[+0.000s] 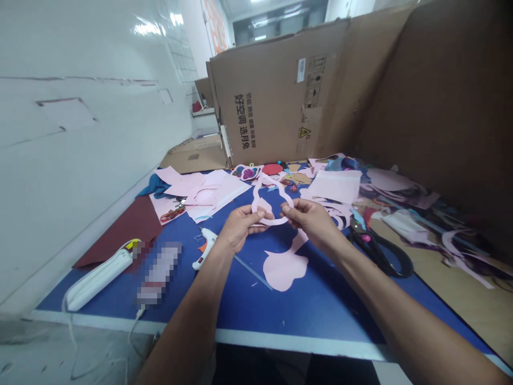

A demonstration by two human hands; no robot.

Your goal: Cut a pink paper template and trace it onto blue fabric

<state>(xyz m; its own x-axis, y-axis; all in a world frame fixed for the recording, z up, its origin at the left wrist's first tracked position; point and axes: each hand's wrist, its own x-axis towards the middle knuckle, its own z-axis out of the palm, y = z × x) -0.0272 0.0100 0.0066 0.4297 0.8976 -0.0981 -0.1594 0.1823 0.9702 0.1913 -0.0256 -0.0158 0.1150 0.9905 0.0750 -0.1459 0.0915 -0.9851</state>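
Observation:
Between my two hands, above the blue table, is a pink paper frame (282, 183) with a wavy outline and an open middle. My left hand (243, 223) pinches its lower left edge, along with what looks like a small pink flap. My right hand (306, 212) grips the lower right edge between thumb and fingers. Below them on the table lies a pink paper cutout (285, 269) with a rounded, lobed shape. A white glue gun (207, 247) rests beside my left forearm. Black-handled scissors (382, 251) lie to the right of my right wrist.
Pink paper sheets (224, 187) and a maroon sheet (124, 230) lie at the left. A white power strip (102, 275) sits near the front left. Scraps (417, 224) are heaped at the right. A large cardboard box (276, 101) walls off the back.

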